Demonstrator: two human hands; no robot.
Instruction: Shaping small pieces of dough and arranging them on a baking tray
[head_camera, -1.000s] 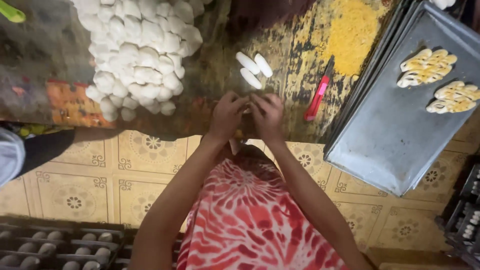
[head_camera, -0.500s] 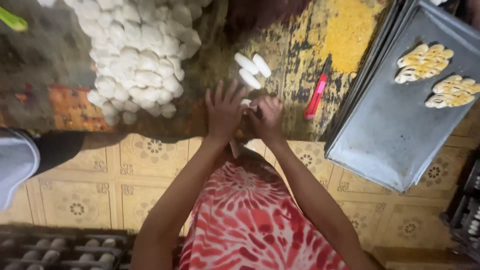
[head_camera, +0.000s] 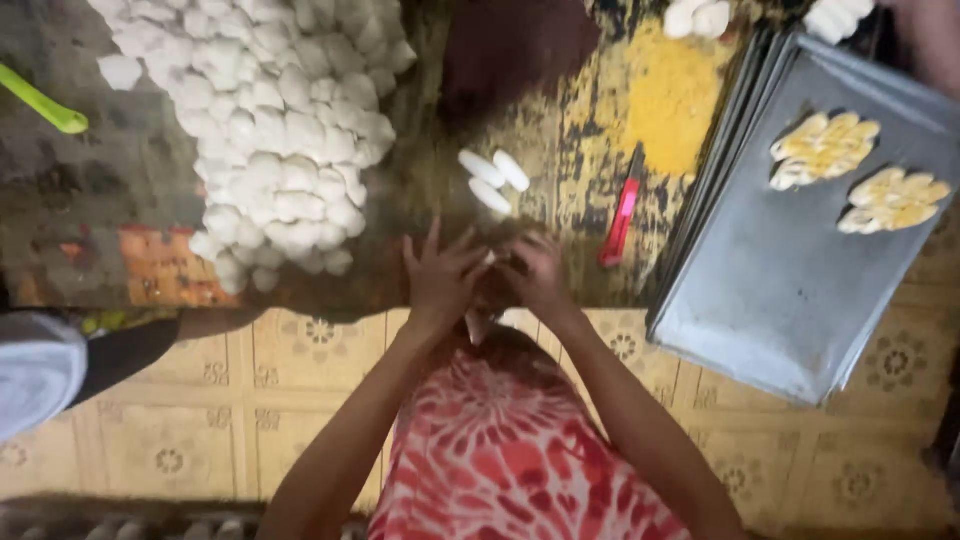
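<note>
Bare tabletop (head_camera: 440, 150) runs as a lane straight ahead of the left hand (head_camera: 440, 275) and right hand (head_camera: 535, 275), blocked only by three shaped dough pieces (head_camera: 493, 180) just beyond the fingers. Left, the big heap of dough lumps (head_camera: 280, 140) walls off that side. Right, a red scraper (head_camera: 620, 220) lies near, then stacked metal trays (head_camera: 790, 300), their near half bare. The hands blur, seemingly touching

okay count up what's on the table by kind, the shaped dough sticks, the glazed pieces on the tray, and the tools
Shaped white dough sticks: 3
Glazed shaped breads on the grey tray: 2
Red tool: 1
Green tool: 1
Total: 7
The heap of dough lumps is too many to count.
</note>
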